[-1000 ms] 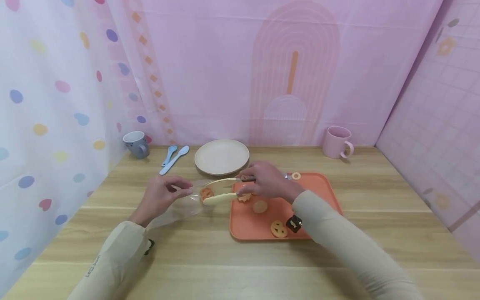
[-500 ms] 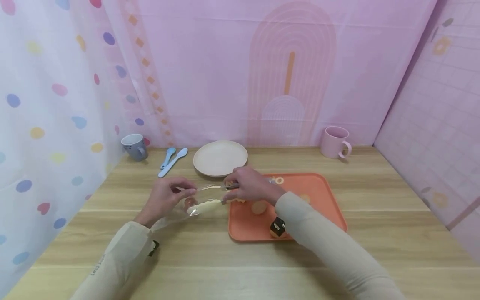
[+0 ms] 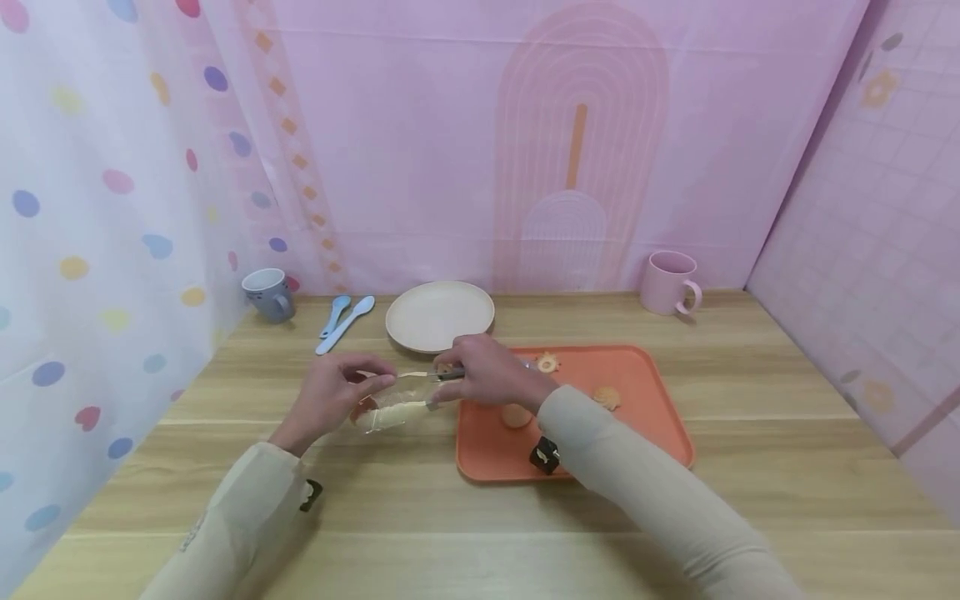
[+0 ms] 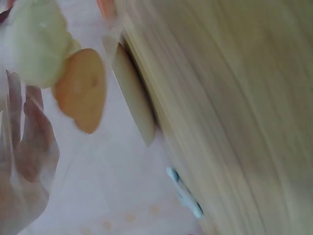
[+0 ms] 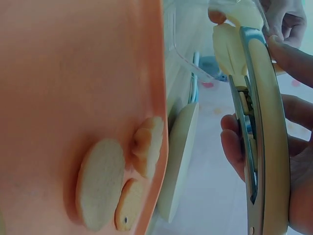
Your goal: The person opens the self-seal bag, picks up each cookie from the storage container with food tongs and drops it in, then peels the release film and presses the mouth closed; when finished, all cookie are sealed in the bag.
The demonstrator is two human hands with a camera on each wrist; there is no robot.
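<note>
My left hand [image 3: 335, 396] pinches the rim of a clear plastic bag between thumb and fingers. With my right hand [image 3: 491, 372] I hold a pair of tongs [image 3: 397, 415], metal with cream-coloured tips pointing left into the bag. At the tips is a brown cookie [image 3: 363, 408], close beside my left fingers. Through the plastic, the left wrist view shows the cookie [image 4: 83, 88] against a pale tong tip [image 4: 41, 44]. In the right wrist view the tongs [image 5: 269, 98] lie along my right palm. Whether the tips still squeeze the cookie is hard to tell.
An orange tray [image 3: 480, 471] holds several cookies, including a round one [image 3: 516, 416] and a flower-shaped one [image 3: 547, 362]. Behind stand a cream plate [image 3: 440, 317], two blue spoons [image 3: 347, 325], a grey-blue mug [image 3: 270, 296] and a pink mug [image 3: 670, 283].
My right hand has moved left, carrying the tongs and the cookie off the tray's side and into the bag. The left hand keeps its pinch on the bag, nearly still.
</note>
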